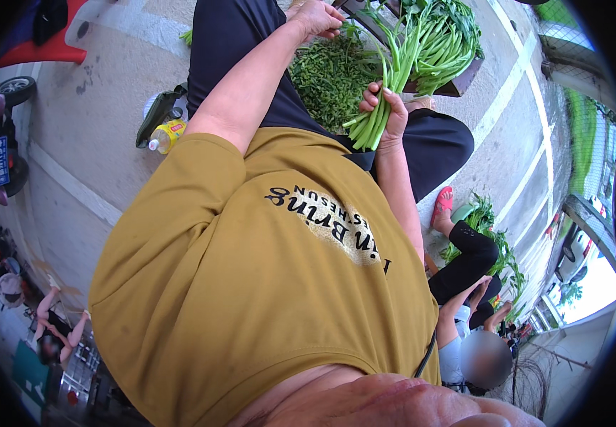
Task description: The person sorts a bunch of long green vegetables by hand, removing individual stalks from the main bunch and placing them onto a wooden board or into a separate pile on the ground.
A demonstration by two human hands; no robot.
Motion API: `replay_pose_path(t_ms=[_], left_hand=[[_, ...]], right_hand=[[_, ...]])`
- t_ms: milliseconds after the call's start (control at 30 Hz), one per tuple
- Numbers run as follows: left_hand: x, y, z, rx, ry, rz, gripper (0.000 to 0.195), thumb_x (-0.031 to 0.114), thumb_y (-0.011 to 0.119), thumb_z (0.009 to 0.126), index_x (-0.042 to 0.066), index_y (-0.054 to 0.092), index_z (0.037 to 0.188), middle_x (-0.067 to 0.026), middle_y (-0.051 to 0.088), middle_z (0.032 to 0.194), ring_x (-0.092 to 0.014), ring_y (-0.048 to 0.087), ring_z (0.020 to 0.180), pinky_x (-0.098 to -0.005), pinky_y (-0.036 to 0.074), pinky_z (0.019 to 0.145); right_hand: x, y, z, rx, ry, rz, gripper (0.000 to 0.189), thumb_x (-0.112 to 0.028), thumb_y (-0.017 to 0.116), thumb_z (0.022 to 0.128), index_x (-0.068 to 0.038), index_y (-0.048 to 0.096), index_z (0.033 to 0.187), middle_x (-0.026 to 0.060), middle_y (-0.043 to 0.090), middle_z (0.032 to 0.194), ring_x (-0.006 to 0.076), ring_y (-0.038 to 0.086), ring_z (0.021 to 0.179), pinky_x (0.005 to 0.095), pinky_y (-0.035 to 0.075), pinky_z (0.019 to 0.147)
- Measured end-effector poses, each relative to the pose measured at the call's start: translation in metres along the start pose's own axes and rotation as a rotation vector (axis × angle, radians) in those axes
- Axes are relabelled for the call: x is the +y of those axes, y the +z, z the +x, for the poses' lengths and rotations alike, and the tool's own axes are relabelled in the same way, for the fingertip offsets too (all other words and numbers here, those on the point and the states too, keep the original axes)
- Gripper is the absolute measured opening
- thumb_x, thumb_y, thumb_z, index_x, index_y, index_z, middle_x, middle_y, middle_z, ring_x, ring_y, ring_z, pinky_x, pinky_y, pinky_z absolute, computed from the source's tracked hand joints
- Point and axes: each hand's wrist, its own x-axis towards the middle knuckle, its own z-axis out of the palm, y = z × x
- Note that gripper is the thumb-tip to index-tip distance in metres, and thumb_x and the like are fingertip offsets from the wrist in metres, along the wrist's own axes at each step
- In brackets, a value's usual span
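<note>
My right hand is closed around a bundle of long green leafy-vegetable stems, cut ends towards my body. Beyond it, to the left, my left hand has its fingertips pinched at the thin end of a leafy stem that bends away from the bundle. Between my legs lies a wide heap of short green pieces and leaves; what is under it is hidden. A larger bunch of the same greens rests on a dark, low support just past my right hand.
Left of my leg stand a plastic bottle with a yellow label and a dark green bag. A red plastic object is at the upper left. At right, another person in a pink sandal sits by more greens.
</note>
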Motion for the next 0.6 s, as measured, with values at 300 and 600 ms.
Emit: replay_pose_path(t_ms=[300,600], left_hand=[[0.055,-0.015,-0.033,0.320,0.224,0.594,0.014,0.014,0.058,0.074,0.009,0.069,0.081,-0.0091,0.066,0.073,-0.019,0.063,0.065,-0.0301,0.049,0.060],[0.054,-0.045,-0.001,0.585,0.449,0.645,0.015,0.014,0.055,0.074,0.007,0.065,0.083,-0.0147,0.065,0.080,-0.027,0.063,0.076,-0.0349,0.049,0.070]], right_hand=[[0.005,-0.018,0.003,0.094,-0.013,-0.022,0.017,-0.011,0.052,0.082,0.004,0.054,0.091,0.0101,0.054,0.083,0.0165,0.049,0.068,0.0290,0.044,0.059],[0.009,-0.018,0.008,0.137,0.007,-0.201,0.020,-0.013,0.052,0.082,0.005,0.053,0.091,0.0081,0.051,0.074,0.0146,0.046,0.063,0.0257,0.042,0.056]])
